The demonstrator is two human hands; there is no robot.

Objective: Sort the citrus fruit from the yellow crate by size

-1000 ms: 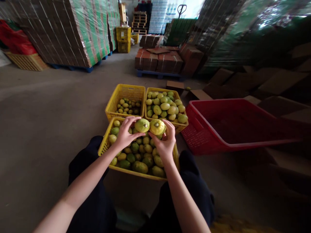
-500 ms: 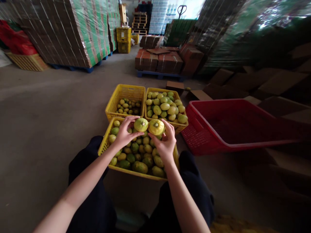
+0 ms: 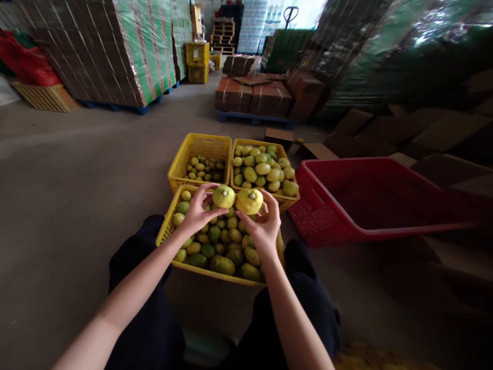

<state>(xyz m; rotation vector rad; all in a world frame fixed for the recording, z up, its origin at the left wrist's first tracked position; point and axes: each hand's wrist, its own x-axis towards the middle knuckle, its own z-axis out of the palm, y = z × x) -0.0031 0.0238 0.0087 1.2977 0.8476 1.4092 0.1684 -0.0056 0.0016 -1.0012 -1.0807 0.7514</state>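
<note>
Between the thumb and fingers of my left hand (image 3: 201,209) is a greenish-yellow lemon (image 3: 223,197), its stem end facing me. My right hand (image 3: 266,222) grips a yellower lemon (image 3: 249,201) the same way, close beside the first. Both hands are above the near yellow crate (image 3: 166,226), which holds many green and yellow lemons (image 3: 222,265) of mixed sizes. Beyond it at the left, another yellow crate (image 3: 210,140) has a layer of small lemons (image 3: 200,167) low inside. The far right yellow crate (image 3: 265,142) is heaped with larger lemons (image 3: 263,169).
To the right stands a large red plastic basket (image 3: 327,205), with loose cardboard (image 3: 447,133) behind it. Flat cardboard stacks (image 3: 252,97) lie on a blue pallet ahead. Wrapped pallet loads (image 3: 127,51) rise at the left. My knees flank the near crate.
The lemon in my right hand has turned a little, its stem end tipping upward and to the right. My left hand and its lemon look nearly the same.
</note>
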